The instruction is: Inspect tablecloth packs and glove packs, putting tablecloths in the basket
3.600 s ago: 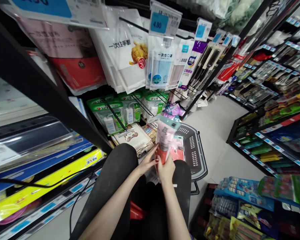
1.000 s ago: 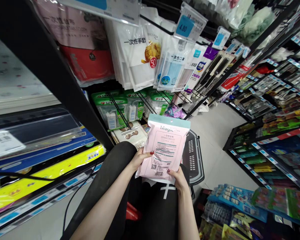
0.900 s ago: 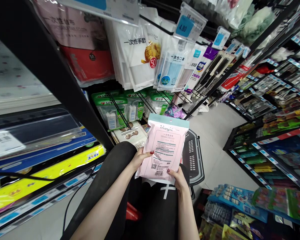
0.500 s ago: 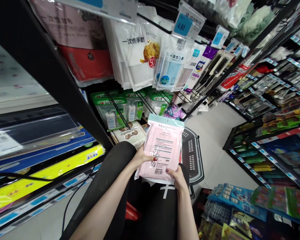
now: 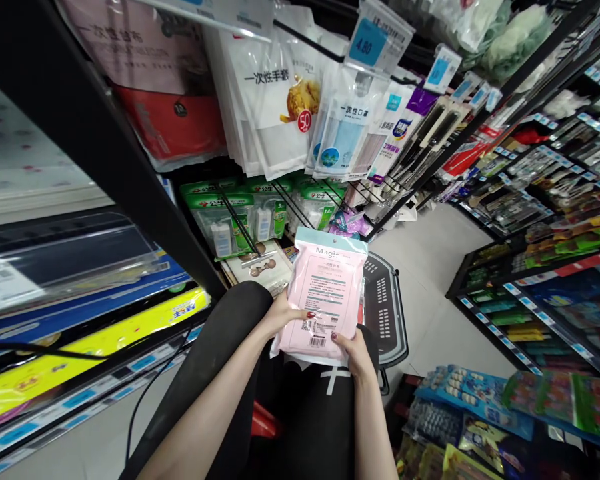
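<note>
I hold a pink packet (image 5: 327, 290) with a pale blue top strip and printed text, its back side with a barcode facing me, above my lap. My left hand (image 5: 284, 315) grips its left edge, thumb across the front. My right hand (image 5: 354, 352) grips its lower right corner. Both hands are closed on the packet. Just beyond it, a dark grey shopping basket (image 5: 387, 313) rests on the floor, partly hidden by the packet.
A black rack on the left carries hanging white bags (image 5: 270, 100), mask packets (image 5: 343, 133) under a 4.80 price tag (image 5: 367, 41), and green floss packs (image 5: 230, 220). More shelves (image 5: 540, 267) line the right. A grey floor aisle (image 5: 430, 253) runs ahead.
From a smaller packet held low near the basket, I have come to hold the pink packet upright with its back to me; in the last second it has sunk slightly.
</note>
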The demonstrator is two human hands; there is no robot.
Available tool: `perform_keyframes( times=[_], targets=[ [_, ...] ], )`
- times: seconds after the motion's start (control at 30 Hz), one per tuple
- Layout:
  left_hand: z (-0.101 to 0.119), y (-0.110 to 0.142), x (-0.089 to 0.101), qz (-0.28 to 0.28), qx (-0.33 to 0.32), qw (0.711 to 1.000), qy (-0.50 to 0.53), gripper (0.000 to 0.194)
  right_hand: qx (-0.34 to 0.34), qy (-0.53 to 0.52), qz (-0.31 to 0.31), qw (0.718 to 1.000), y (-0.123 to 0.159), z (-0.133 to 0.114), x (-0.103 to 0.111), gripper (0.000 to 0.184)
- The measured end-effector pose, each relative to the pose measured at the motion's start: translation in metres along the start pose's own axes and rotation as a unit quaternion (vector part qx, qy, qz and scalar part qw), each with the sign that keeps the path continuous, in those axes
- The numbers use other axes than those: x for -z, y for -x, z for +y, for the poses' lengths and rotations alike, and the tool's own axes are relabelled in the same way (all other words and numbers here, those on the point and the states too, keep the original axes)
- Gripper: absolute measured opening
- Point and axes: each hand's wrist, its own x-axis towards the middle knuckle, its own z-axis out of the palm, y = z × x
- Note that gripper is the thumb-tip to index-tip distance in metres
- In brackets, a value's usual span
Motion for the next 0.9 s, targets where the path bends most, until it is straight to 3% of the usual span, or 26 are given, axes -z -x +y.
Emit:
perform_keyframes(
  times=[0.9],
  targets=[
    [0.0033,0.0014,-0.003,0.023,-0.006,1.0,-0.021,0.058,0.006,0.016,0.0,1.0,0.0005,-0.0021,-0.0047,0.033]
  ],
)
